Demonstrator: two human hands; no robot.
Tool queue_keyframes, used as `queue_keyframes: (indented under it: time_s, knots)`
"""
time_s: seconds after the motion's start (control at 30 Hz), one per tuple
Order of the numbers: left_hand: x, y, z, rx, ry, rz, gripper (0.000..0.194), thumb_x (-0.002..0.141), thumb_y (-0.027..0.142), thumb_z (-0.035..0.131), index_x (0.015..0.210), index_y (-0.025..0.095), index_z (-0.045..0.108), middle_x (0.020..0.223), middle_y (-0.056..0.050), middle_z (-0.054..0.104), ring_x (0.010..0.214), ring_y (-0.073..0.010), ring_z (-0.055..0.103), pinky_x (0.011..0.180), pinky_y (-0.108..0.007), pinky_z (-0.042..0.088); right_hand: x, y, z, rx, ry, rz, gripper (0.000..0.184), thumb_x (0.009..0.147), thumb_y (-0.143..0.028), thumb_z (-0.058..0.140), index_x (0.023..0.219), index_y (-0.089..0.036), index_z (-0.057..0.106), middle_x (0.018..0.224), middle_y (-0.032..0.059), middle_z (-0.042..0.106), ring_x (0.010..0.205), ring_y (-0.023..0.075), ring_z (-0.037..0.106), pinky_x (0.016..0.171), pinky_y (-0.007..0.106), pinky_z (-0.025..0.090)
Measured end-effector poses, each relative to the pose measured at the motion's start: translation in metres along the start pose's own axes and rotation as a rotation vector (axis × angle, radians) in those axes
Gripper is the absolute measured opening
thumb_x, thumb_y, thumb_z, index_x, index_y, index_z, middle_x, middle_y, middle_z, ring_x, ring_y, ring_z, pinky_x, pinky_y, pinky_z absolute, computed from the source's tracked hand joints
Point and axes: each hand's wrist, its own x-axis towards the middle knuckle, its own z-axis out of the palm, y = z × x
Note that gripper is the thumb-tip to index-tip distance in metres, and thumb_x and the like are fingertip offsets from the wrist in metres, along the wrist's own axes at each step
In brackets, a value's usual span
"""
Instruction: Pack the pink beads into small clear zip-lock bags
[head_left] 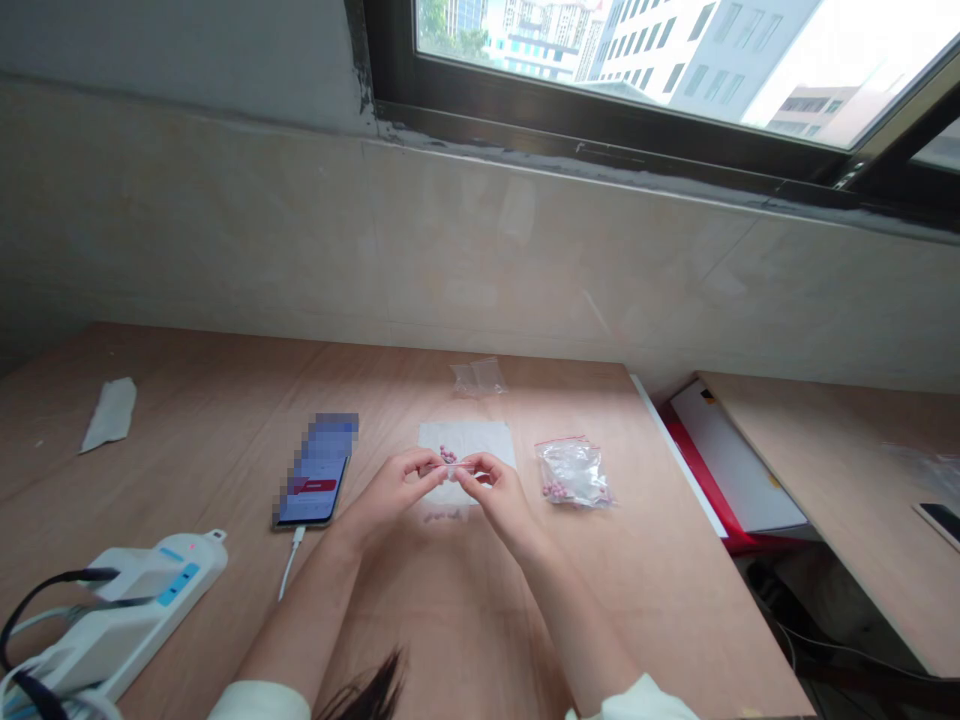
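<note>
My left hand (405, 480) and my right hand (491, 490) meet over a sheet of white paper (480, 435). Thumb and fingers of each pinch one end of a small clear zip bag (453, 466) with a pinkish-red strip along its top. Much of the bag is hidden by the fingers. Just beyond it, a little cluster of dark pink beads (448, 454) shows on the paper. More small pinkish pieces (442, 516) lie on the wood in front of the paper, too blurred to name. Right of my hands rests a larger clear zip bag (576, 472) with pink beads inside.
Clear empty-looking bags (478, 377) lie behind the paper. A phone (319, 475) on a white cable is at left, with a white power strip (154, 600) nearer. A white scrap (109, 413) lies far left. Beyond the table's right edge are a red-and-white folder (731, 465) and another table (847, 440).
</note>
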Motion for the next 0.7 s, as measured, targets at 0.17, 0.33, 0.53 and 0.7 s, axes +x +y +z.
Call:
queue_keyframes:
  time_s: [0.17, 0.33, 0.53, 0.7]
  knots:
    - [-0.004, -0.004, 0.004, 0.025, -0.003, -0.025, 0.024, 0.074, 0.037, 0.047, 0.07, 0.017, 0.06, 0.075, -0.002, 0.059, 0.076, -0.0161, 0.053, 0.07, -0.025, 0.039, -0.003, 0.007, -0.005, 0.015, 0.044, 0.053, 0.015, 0.062, -0.03, 0.059, 0.058, -0.016, 0.053, 0.06, -0.0006, 0.056, 0.061, 0.0121, 0.051, 0.06, 0.024, 0.038]
    - [-0.006, -0.004, 0.002, 0.041, 0.065, -0.034, 0.026, 0.075, 0.038, 0.045, 0.065, 0.017, 0.059, 0.072, -0.001, 0.059, 0.074, -0.0158, 0.053, 0.07, -0.024, 0.039, -0.005, 0.008, -0.008, 0.024, 0.026, 0.077, 0.017, 0.062, -0.032, 0.059, 0.06, -0.016, 0.055, 0.06, -0.0004, 0.057, 0.059, 0.0117, 0.05, 0.058, 0.023, 0.038]
    - [0.005, -0.004, 0.008, -0.027, 0.007, -0.049, 0.024, 0.074, 0.037, 0.046, 0.071, 0.017, 0.061, 0.081, -0.003, 0.062, 0.083, -0.0175, 0.054, 0.076, -0.026, 0.039, -0.01, 0.026, -0.012, 0.054, -0.055, 0.086, 0.016, 0.067, -0.031, 0.054, 0.072, -0.016, 0.055, 0.069, 0.0017, 0.06, 0.065, 0.0134, 0.054, 0.059, 0.025, 0.04]
    - [0.01, -0.011, 0.007, -0.091, 0.018, -0.081, 0.032, 0.077, 0.041, 0.041, 0.09, 0.018, 0.059, 0.095, -0.005, 0.062, 0.09, -0.0185, 0.054, 0.076, -0.027, 0.041, 0.0, 0.039, -0.051, -0.332, 0.392, 0.028, 0.012, 0.071, -0.026, 0.045, 0.068, -0.017, 0.052, 0.064, 0.0036, 0.057, 0.064, 0.0166, 0.051, 0.062, 0.03, 0.038]
